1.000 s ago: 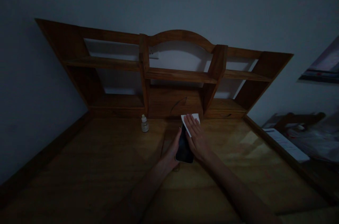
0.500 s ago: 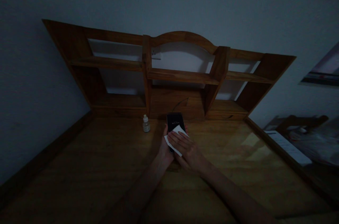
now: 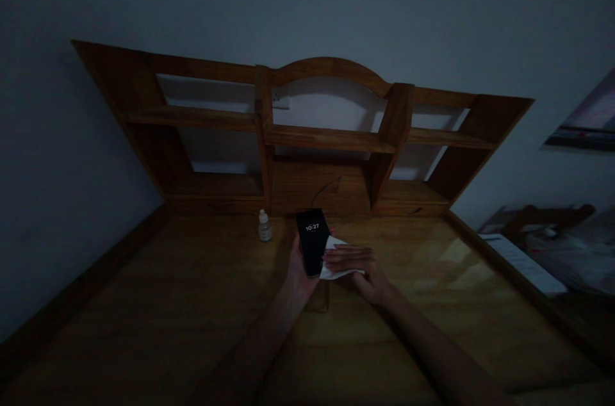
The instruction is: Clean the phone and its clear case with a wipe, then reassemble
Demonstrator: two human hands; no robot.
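My left hand grips a black phone and holds it upright over the wooden desk. The phone's screen is lit and shows a clock. My right hand sits just right of the phone, its fingers laid flat on a white cloth that touches the phone's right edge. Both forearms reach in from the bottom of the view.
A small white bottle stands on the desk left of the phone. A wooden shelf unit rises at the back against the wall. To the right lie papers and dim clutter. The room is dark.
The white cloth and my right hand slid from the top of the phone down over its screen and then off to its right side. The phone now stands more upright with its screen lit.
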